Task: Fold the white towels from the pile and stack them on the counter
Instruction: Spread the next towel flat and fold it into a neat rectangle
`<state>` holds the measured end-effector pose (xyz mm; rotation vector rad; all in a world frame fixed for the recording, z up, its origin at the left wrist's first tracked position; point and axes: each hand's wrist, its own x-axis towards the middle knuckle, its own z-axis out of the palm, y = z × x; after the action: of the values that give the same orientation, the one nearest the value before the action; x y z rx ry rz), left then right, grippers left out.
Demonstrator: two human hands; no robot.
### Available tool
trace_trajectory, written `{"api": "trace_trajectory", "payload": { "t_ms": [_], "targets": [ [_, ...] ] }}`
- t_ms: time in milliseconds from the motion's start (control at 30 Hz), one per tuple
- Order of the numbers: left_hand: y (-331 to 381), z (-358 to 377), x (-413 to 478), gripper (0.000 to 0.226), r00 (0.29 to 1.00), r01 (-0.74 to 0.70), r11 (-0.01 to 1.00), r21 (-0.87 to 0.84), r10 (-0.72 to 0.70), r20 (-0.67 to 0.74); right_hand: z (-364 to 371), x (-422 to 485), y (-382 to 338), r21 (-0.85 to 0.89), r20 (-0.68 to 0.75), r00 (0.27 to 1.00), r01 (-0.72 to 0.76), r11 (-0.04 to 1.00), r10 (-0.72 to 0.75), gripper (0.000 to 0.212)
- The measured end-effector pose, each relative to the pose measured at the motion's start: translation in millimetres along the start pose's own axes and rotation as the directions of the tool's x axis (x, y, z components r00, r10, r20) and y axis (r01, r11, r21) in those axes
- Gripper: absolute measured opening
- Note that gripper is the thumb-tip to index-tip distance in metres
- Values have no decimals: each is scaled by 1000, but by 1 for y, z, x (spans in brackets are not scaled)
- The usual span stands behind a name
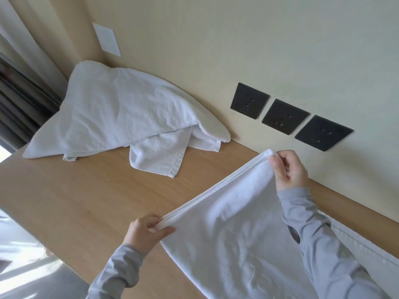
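**Both hands pinch the doubled hem of a white towel**

The left hand (149, 230) grips one end of the held towel's (237, 225) hem near the front edge of the tabletop (86, 190), its thumb lying on top of the cloth and its fingers curled beneath. The right hand (289, 169) pinches the other end between thumb and fingertips, close to the back edge by the wall. Two layers of hem lie together along the stretched line between the hands. From that line the towel spreads toward the right end of the tabletop, passing under the grey right sleeve (319, 240). Beyond that sleeve a white hemmed strip (367, 251) lies along the back edge; whether it belongs to the same towel cannot be told.

Well apart from the hands, the pile of white towels (121, 113) sits rumpled in the far left corner of the tabletop, leaning on the wall, with one corner hanging out onto the wood. Three black wall sockets (285, 116) stand in a row above the back edge, and a white wall plate (106, 38) sits above the pile. Grey curtains (17, 100) hang beyond the left end.
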<state>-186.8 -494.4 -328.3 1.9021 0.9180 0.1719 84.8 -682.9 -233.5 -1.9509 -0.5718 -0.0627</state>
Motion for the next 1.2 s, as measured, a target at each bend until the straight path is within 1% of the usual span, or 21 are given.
{"api": "trace_trajectory", "payload": {
  "t_ms": [100, 167, 267, 333, 467, 600, 633, 700, 767, 800, 833, 900, 967, 1000, 1033, 1067, 1100, 1133, 1167, 1200],
  "targets": [
    [-1, -10, 8, 31, 1000, -7, 1000, 21, 7, 1, -5, 5, -2, -32, -38, 999, -3, 999, 1, 15],
    [3, -14, 13, 34, 999, -42, 997, 67, 42, -2, -10, 7, -3, -43, -55, 998, -11, 999, 9, 15],
    [19, -22, 21, 32, 991, -133, 984, 122, 136, -15, -22, 10, -7, -44, -104, 995, 4, 999, -8, 19],
    [37, -28, 26, 32, 974, -218, 965, 150, 225, -35, -36, 12, -11, -42, -162, 987, 13, 999, -20, 20],
    [90, -42, 38, 22, 909, -393, 908, 146, 407, -83, -73, 23, -27, 3, -296, 955, 16, 1000, -14, 18],
    [167, -61, 43, 26, 817, -574, 813, 95, 577, -1, -128, 38, -51, 71, -416, 909, 45, 996, -12, 4],
    [189, -66, 42, 33, 789, -613, 787, 67, 614, 17, -144, 41, -59, 86, -442, 897, 62, 994, -18, 3],
    [231, -75, 39, 54, 730, -683, 730, 12, 682, 32, -177, 43, -77, 120, -480, 877, 106, 987, -36, 5],
    [276, -85, 33, 62, 640, -768, 640, 15, 767, 34, -212, 41, -98, 157, -510, 859, 153, 976, -53, 11],
    [301, -90, 28, 63, 574, -819, 571, 58, 819, 31, -230, 39, -108, 169, -524, 849, 180, 969, -66, 15],
    [327, -96, 21, 66, 490, -866, 484, 124, 871, 25, -249, 37, -118, 177, -536, 840, 204, 963, -79, 15],
    [380, -106, 4, 75, 281, -919, 259, 297, 959, 31, -287, 31, -140, 176, -546, 830, 247, 953, -114, 8],
    [430, -114, -14, 82, 31, -867, 20, 497, 999, 14, -324, 24, -170, 143, -549, 817, 298, 944, -175, 8],
    [454, -119, -24, 82, -68, -817, -61, 574, 998, 9, -343, 20, -189, 125, -560, 801, 332, 935, -210, 13],
    [477, -125, -34, 79, -148, -765, -110, 635, 989, -8, -362, 15, -208, 109, -586, 773, 374, 921, -244, 18],
    [500, -135, -43, 73, -218, -717, -128, 686, 975, -45, -382, 10, -228, 91, -626, 728, 426, 900, -281, 22],
    [520, -147, -52, 64, -270, -688, -112, 717, 957, -110, -400, 4, -245, 70, -673, 668, 486, 871, -319, 23],
    [537, -157, -59, 54, -301, -686, -79, 724, 936, -183, -415, -2, -258, 53, -713, 610, 540, 840, -347, 21],
    [552, -165, -67, 49, -323, -693, -62, 718, 917, -233, -425, -6, -265, 35, -735, 569, 575, 817, -369, 18],
    [564, -168, -74, 49, -338, -696, -74, 715, 911, -235, -431, -9, -270, 15, -731, 564, 577, 817, -385, 16]
  ]
}}
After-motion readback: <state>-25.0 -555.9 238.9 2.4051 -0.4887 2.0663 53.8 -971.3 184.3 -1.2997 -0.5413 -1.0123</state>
